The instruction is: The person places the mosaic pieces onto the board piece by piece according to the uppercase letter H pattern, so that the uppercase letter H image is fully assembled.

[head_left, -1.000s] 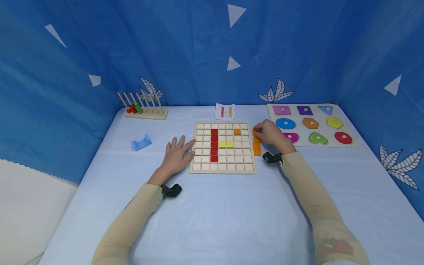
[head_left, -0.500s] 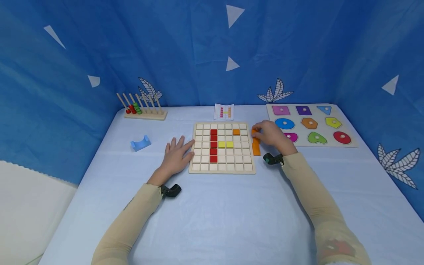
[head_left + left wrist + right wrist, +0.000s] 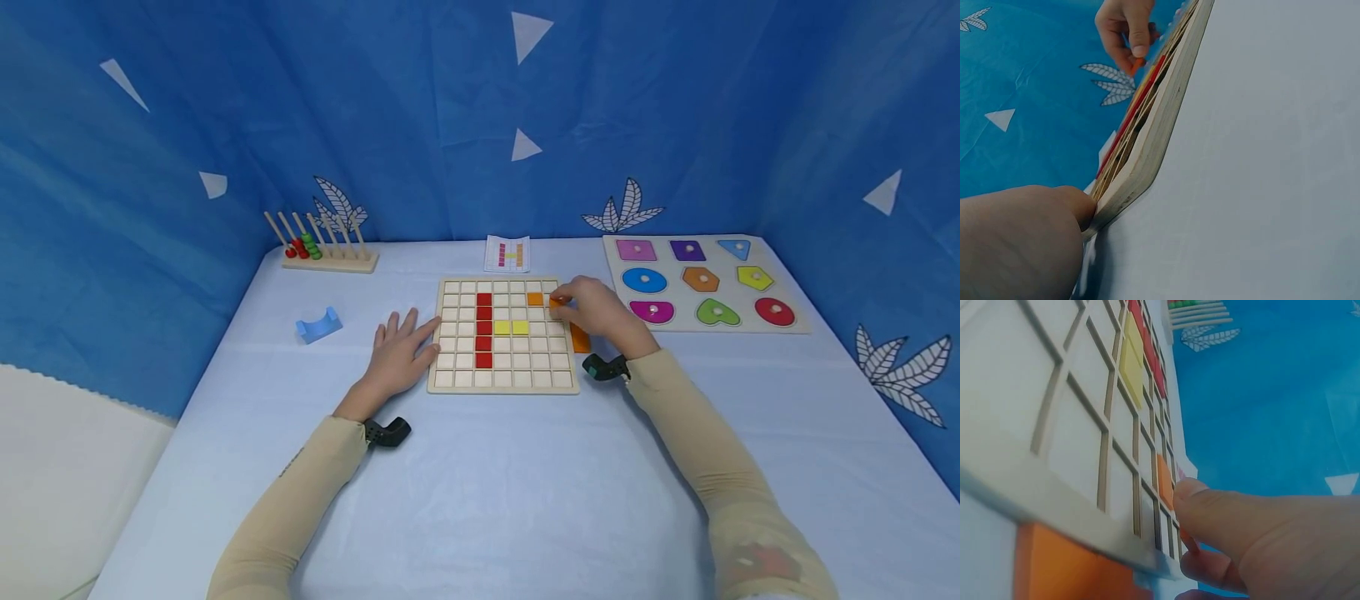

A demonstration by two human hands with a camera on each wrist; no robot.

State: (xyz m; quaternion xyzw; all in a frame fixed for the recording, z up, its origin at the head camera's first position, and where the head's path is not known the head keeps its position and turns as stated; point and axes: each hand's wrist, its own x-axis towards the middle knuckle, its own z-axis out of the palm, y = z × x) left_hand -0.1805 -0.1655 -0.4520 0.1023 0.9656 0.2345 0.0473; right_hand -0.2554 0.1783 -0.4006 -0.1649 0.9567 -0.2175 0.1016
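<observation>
orange square tile (image 3: 1136,66), one: at the far right of the grid board, over its right-hand column; contact with the board cannot be told. likely light, stiff and smooth; best taken by two opposite edges, since the flat face may slip.

right hand (image 3: 596,307): pinching that tile between thumb and fingers.

grid board (image 3: 503,361), pale, wood-like: middle of the counter (image 3: 487,483), probably rigid, best steadied at the rim.

set in it: red tiles (image 3: 483,328), a column of five; yellow tiles (image 3: 512,327), two, right of the red; seated orange tile (image 3: 535,299), one, toward the far right.

left hand (image 3: 397,354): fingers spread, holding nothing, touching the board's left edge.

loose orange tiles (image 3: 580,338): just right of the board, count unclear.

printed card (image 3: 507,253): beyond the far edge.

outlying: knobbed shape puzzle (image 3: 684,315), far right; blue curved block (image 3: 318,326), left; peg stand (image 3: 330,264), far left.
</observation>
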